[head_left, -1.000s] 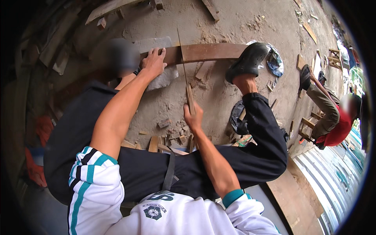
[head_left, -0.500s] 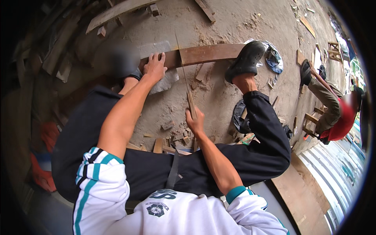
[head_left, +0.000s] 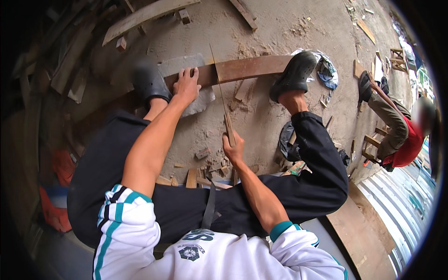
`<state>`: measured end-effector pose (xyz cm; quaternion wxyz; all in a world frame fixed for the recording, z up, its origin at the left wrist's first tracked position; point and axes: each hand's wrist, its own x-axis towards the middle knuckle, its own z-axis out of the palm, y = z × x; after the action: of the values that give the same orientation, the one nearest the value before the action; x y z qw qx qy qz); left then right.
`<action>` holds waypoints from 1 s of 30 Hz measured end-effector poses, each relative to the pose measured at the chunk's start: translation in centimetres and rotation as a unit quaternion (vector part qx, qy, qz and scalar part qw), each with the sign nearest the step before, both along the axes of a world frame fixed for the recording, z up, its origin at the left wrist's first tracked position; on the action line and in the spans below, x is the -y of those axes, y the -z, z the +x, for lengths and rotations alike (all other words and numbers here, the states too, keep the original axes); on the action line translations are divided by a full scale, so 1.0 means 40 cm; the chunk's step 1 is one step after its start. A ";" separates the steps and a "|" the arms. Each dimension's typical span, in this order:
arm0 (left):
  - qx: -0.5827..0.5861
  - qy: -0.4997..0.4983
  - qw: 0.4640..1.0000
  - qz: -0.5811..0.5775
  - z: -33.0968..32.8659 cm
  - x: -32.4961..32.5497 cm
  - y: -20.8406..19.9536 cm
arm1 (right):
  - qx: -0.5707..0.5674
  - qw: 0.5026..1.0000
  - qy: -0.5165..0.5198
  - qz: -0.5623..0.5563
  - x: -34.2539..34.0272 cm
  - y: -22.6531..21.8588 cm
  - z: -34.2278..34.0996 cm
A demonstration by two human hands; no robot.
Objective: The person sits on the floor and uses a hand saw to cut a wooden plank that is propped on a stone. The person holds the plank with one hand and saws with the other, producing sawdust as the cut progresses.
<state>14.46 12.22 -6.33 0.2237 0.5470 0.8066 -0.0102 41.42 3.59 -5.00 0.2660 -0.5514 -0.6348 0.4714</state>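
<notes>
While the ground (head_left: 280,28) here is bare, dusty earth strewn with sawdust, chips and short offcuts (head_left: 205,175), longer planks (head_left: 149,14) lie along the upper edge and a corrugated metal sheet (head_left: 396,205) shows at the lower right. Off to the right another person (head_left: 396,130) in a red top crouches beside small wooden frames (head_left: 401,56), well apart from the work. Much is dark on the left, where stacked timber and something orange are too dim to tell apart, and the fisheye rim cuts off the far corners. A grey slab (head_left: 186,70) lies under the left end of a curved brown board (head_left: 252,67), partly covered by the hand and a black shoe (head_left: 149,84); another black shoe (head_left: 296,74) presses on the board's right end. The left hand (head_left: 186,86) lies flat, fingers spread, pressing down on the board near its left end. The right hand (head_left: 234,149) is closed around the wooden handle of a handsaw (head_left: 219,88), whose thin blade runs upward from the fist and crosses the board just right of the left hand; where the teeth meet the wood is too fine to make out. Both forearms come up from white sleeves with teal cuffs, over dark trousers.
</notes>
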 end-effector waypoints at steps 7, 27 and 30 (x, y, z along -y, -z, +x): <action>0.025 0.006 1.000 0.017 0.023 -0.009 -0.017 | 0.063 0.998 -0.012 -0.001 -0.153 0.010 -0.107; 0.031 -0.007 0.999 -0.017 0.023 -0.005 -0.003 | 0.065 0.996 -0.015 -0.051 -0.167 -0.155 -0.101; 0.032 -0.021 0.999 -0.032 0.019 0.005 -0.009 | 0.092 0.995 0.003 -0.024 -0.074 -0.225 -0.081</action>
<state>15.22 12.04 -5.97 0.2669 0.5229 0.8094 -0.0141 38.18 6.53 3.99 0.1944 -0.6009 -0.6432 0.4328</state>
